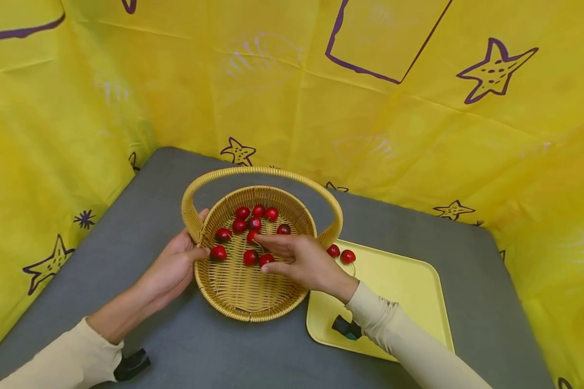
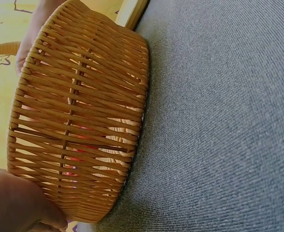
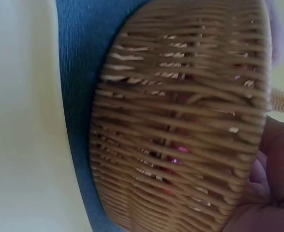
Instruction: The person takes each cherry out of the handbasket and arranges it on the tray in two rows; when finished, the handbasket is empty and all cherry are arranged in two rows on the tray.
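Note:
A round wicker basket (image 1: pixel 253 316) with a tall arched handle stands on the grey table. Several dark red cherries (image 1: pixel 218 253) with stems lie in it, mostly toward its far and left side. My left hand (image 1: pixel 175 262) grips the basket's left side, thumb at the rim and fingers outside. Above the basket's inside is my right hand (image 1: pixel 302 262), its thumb and fingers apart, close to a few cherries near its fingertips. In the left wrist view, the woven wall (image 2: pixel 79 111) hides most of the contents. The right wrist view shows cherries only through gaps in the weave (image 3: pixel 180 116).
A pale yellow tray (image 1: pixel 413 292) lies right of the basket, partly under my right forearm. Two cherries (image 1: pixel 347 256) rest at its far left corner, beside the basket. Yellow cloth (image 1: pixel 282 108) with purple starfish drawings hangs around the grey table (image 1: pixel 175 335).

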Demonstrator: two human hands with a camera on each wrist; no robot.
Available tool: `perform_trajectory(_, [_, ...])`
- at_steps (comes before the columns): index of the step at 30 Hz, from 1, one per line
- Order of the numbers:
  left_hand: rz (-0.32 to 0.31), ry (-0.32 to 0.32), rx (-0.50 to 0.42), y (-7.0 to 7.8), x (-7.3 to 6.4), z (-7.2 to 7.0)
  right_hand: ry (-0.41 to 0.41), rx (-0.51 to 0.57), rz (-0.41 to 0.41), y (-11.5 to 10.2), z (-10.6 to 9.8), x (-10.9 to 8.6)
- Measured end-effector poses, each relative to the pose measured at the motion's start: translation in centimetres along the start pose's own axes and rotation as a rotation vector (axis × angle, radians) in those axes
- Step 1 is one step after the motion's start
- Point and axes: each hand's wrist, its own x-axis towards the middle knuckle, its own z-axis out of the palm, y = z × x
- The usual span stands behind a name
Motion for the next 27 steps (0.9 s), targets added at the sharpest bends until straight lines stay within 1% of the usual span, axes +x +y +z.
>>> perform_trajectory(8, [-0.012, -0.005, 0.004, 0.0, -0.1, 0.0, -0.055, -0.11, 0.019, 0.2, 0.1, 0.8])
perform_trajectory(13, [-0.01, -0.017, 0.007, 0.1, -0.1, -0.1, -0.043, -0.171, 0.029, 0.2, 0.4, 0.8])
perform_trajectory(20, [0.017, -0.014, -0.012, 0.1, 0.1, 0.1, -0.034, -0.267, 0.029, -0.1, 0.7, 1.2])
perform_trajectory(24, [0.013, -0.008, -0.009, 0.1, 0.1, 0.0, -0.02, -0.301, 0.038, 0.0, 1.1, 1.4])
perform_trajectory(27, [0.001, -0.01, -0.01, 0.0, 0.0, 0.0, -0.006, -0.301, 0.057, 0.1, 1.4, 1.5])
